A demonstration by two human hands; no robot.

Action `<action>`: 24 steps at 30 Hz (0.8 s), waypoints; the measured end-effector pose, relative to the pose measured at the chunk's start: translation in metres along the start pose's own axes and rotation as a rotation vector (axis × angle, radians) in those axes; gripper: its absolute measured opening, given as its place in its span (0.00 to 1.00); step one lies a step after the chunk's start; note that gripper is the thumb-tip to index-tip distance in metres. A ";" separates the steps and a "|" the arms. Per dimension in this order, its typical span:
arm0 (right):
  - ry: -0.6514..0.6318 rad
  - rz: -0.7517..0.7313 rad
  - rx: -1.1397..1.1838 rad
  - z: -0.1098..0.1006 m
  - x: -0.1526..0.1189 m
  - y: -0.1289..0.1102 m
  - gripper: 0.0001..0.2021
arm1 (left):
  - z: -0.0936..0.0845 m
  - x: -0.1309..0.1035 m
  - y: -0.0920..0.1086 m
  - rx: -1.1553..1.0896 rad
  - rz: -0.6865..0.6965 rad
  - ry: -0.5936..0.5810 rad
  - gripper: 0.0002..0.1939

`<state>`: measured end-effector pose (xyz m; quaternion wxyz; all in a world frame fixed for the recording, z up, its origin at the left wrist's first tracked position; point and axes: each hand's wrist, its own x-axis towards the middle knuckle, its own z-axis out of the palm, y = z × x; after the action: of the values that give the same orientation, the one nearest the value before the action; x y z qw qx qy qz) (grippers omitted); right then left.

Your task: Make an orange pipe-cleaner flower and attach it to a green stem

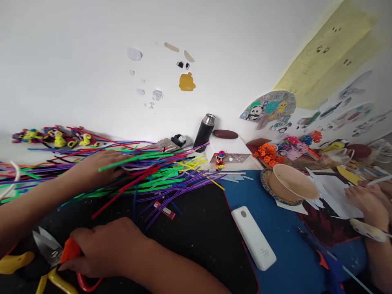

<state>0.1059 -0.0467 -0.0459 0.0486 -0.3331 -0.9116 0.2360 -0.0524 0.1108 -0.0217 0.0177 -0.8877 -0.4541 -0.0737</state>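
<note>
A thick heap of fuzzy pipe cleaners (159,173) in green, red, purple, yellow and other colours lies along the wall side of the desk. My left hand (101,166) is in the heap, its fingers curled around some of the stems and partly hidden by them. One green stem crosses in front of its fingers. Nearer to me, my right hand (112,247) grips the orange-red handle of a pair of scissors (48,247), whose blades are apart and point away to the left. Beside the scissors are yellow-handled tools (58,281), partly cut off by the frame.
Small pipe-cleaner figures (58,136) lie at the far left; another figure (220,160) stands by a white box (228,149). A black thermos (204,132), a white power bank (254,239) and a bowl (294,182) are around. At right, another person's hand (366,202) rests on paper.
</note>
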 end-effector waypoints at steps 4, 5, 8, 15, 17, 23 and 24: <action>0.051 -0.005 -0.036 0.004 -0.002 0.001 0.27 | 0.002 -0.017 0.015 -0.049 0.026 0.017 0.32; 0.062 -0.005 -0.037 0.004 -0.002 0.001 0.27 | 0.002 -0.021 0.020 -0.048 0.028 0.018 0.33; 0.091 -0.010 -0.039 0.005 -0.004 0.001 0.28 | 0.005 -0.033 0.035 -0.029 0.037 0.010 0.33; 0.147 -0.038 -0.036 0.013 -0.004 0.002 0.26 | 0.033 -0.058 0.059 0.073 0.070 -0.042 0.31; 0.155 -0.045 -0.051 0.014 -0.004 0.002 0.25 | 0.036 -0.062 0.061 0.114 0.101 -0.052 0.32; 0.131 -0.055 -0.078 0.014 -0.004 0.001 0.25 | 0.036 -0.067 0.064 0.144 0.126 -0.056 0.34; 0.126 -0.050 -0.077 0.013 -0.004 0.001 0.25 | 0.036 -0.066 0.064 0.143 0.120 -0.052 0.33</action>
<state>0.1064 -0.0534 -0.0578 0.0988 -0.3259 -0.9232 0.1780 -0.0349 0.0236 -0.0645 0.0736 -0.9115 -0.4043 -0.0172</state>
